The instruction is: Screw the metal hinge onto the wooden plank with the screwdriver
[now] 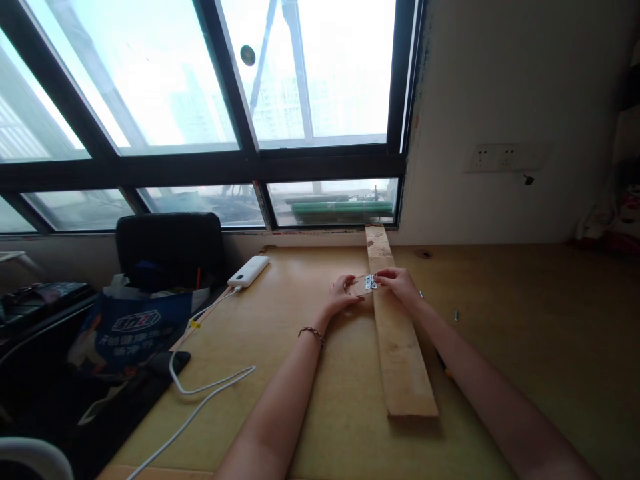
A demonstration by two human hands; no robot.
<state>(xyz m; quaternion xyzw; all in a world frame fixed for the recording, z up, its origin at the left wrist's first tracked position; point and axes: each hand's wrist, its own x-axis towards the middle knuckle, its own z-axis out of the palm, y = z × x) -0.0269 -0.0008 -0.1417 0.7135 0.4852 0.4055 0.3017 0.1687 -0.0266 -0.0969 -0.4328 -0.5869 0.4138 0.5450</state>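
A long wooden board (400, 353) lies on the table, running from near the window toward me. Against its left edge sits a small wood piece (358, 287), with my left hand (343, 296) closed around its left end. A metal hinge (371, 282) lies flat across the seam between the two pieces. My right hand (400, 283) reaches over the board, and its fingertips pinch the hinge's right side. A small screw (456, 315) lies on the table to the right of my right hand. Something dark, partly hidden, lies under my right forearm.
On the table's left edge lies a white power bank (249, 272) with a white cable (215, 387) trailing toward me. A black chair (170, 247) and a blue bag (133, 327) stand left of the table (300, 373). Window and wall bound the far side.
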